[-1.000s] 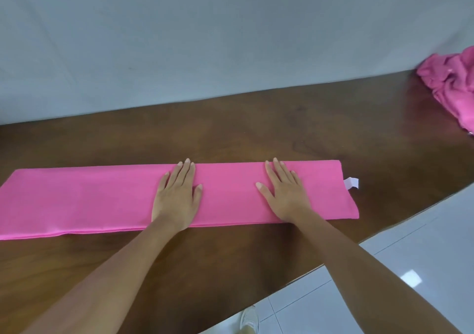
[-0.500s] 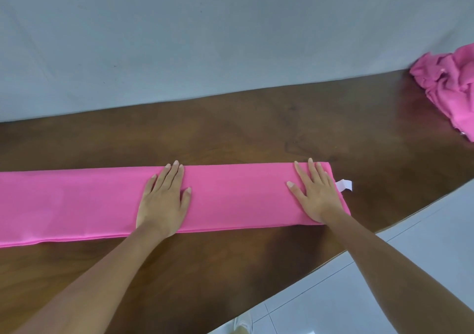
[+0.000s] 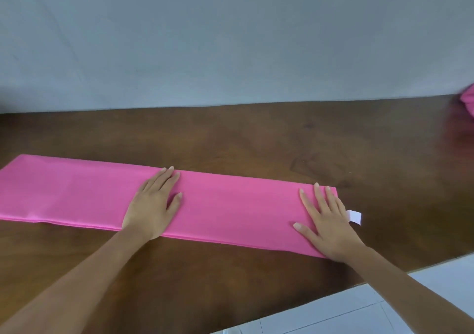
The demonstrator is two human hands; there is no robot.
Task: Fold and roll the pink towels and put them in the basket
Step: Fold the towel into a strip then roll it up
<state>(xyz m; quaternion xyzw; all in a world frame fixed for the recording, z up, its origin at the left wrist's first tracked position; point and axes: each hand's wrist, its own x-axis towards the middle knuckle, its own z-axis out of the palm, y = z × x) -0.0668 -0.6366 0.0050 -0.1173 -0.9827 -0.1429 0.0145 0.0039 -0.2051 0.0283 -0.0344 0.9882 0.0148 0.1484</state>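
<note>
Along the table's (image 3: 230, 133) front half, the folded pink towel (image 3: 230, 205) is laid as a long strip, pinned mid-length by the left hand (image 3: 154, 205), fingers straight and together. Its right end is pressed flat by the right hand (image 3: 331, 226), fingers spread. Bare wood is left behind the strip, and nothing can be read on the white tag (image 3: 355, 217).

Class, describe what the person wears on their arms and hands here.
Nothing shows: the left hand and right hand are bare, with no gloves, rings, watch or bracelet. No sleeve is in view anywhere up to the picture's edge. The nails look unpainted.
</note>
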